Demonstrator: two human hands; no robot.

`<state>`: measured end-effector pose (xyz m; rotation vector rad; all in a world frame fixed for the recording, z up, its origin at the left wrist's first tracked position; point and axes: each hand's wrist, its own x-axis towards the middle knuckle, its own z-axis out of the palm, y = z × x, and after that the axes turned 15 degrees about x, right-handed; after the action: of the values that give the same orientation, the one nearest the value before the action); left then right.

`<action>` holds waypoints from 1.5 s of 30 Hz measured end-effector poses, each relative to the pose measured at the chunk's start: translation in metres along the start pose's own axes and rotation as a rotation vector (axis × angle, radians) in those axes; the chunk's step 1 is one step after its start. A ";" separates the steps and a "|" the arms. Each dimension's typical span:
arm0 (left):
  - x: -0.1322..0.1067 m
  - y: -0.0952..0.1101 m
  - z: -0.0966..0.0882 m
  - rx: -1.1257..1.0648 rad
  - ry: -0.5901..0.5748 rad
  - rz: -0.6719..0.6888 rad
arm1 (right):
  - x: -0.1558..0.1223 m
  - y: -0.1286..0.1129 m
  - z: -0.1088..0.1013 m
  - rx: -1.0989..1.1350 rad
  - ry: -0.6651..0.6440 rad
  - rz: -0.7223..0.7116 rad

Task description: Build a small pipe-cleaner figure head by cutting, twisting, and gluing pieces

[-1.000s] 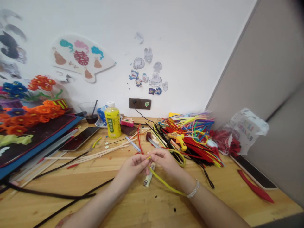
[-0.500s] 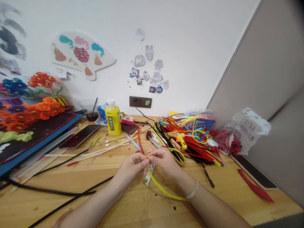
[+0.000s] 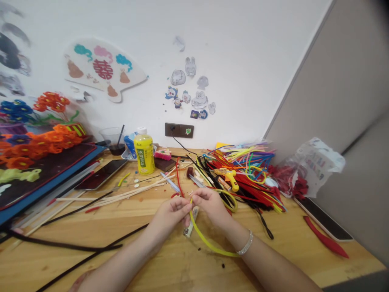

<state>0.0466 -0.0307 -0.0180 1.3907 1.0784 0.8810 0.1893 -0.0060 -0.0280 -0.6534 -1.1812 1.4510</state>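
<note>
My left hand (image 3: pixel 172 215) and my right hand (image 3: pixel 211 207) meet above the middle of the wooden table (image 3: pixel 75 259), fingertips pinched together. Between them runs a yellow chenille stem (image 3: pixel 203 239), which curves down in a long loop towards my right wrist. Its pinched end is partly hidden by my fingers. Just below my hands lies a metal nail clipper (image 3: pixel 188 231), partly covered by them. Small scissors (image 3: pixel 197 182) lie beyond my fingertips, next to a thin red chenille stem (image 3: pixel 179 182).
A large heap of multicoloured chenille stems (image 3: pixel 246 178) with a yellow glue gun (image 3: pixel 229 178) lies to the right. Long black stems (image 3: pixel 63 245) cross the left foreground. Pale sticks, a tablet (image 3: pixel 101 174), a yellow bottle (image 3: pixel 144 152) and orange chenille flowers (image 3: pixel 36 140) stand further left.
The yellow stem's loop has swung and shifted as my fingers work at it. My hands have stayed close together, and the view has tilted slightly.
</note>
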 end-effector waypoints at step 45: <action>0.002 -0.008 0.001 0.174 0.117 0.046 | -0.004 0.013 0.000 0.240 -0.020 0.159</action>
<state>0.0473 -0.0299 -0.0262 1.5278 1.2398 0.9289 0.1852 -0.0082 -0.0402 -0.5766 -0.9673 1.7057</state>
